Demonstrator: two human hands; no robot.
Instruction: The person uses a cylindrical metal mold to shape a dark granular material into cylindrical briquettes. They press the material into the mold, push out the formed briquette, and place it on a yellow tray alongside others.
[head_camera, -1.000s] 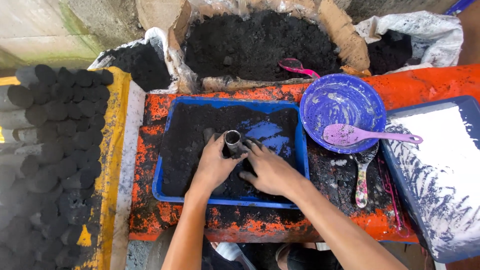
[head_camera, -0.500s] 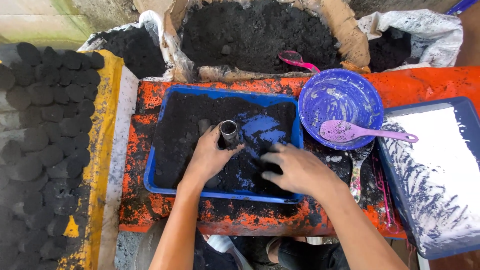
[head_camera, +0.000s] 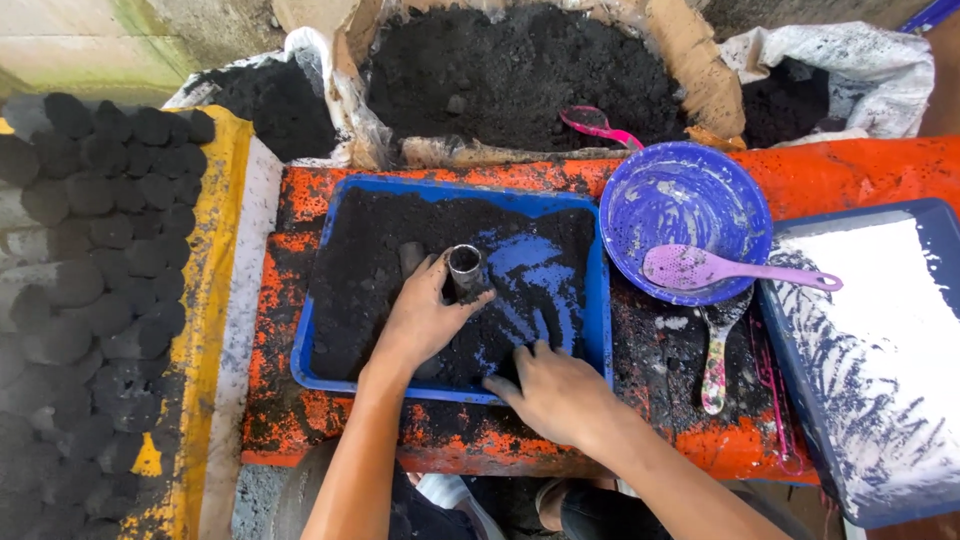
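A blue tray (head_camera: 598, 300) of black charcoal powder (head_camera: 360, 290) lies on an orange table. My left hand (head_camera: 425, 318) grips a small metal tube (head_camera: 465, 268) standing upright in the powder near the tray's middle. My right hand (head_camera: 555, 392) rests palm down at the tray's near edge, with its fingers spread in the powder and holding nothing.
A blue bowl (head_camera: 685, 215) holds a purple spoon (head_camera: 735, 270), and a second spoon (head_camera: 715, 350) lies below it. A tray of white powder (head_camera: 880, 340) stands at the right. Sacks of charcoal (head_camera: 520, 70) with a pink scoop (head_camera: 598, 126) are behind. Rows of black briquettes (head_camera: 90, 260) fill the left.
My right hand has left the metal tube and moved down to the tray's near edge. My left hand still holds the tube in the same spot.
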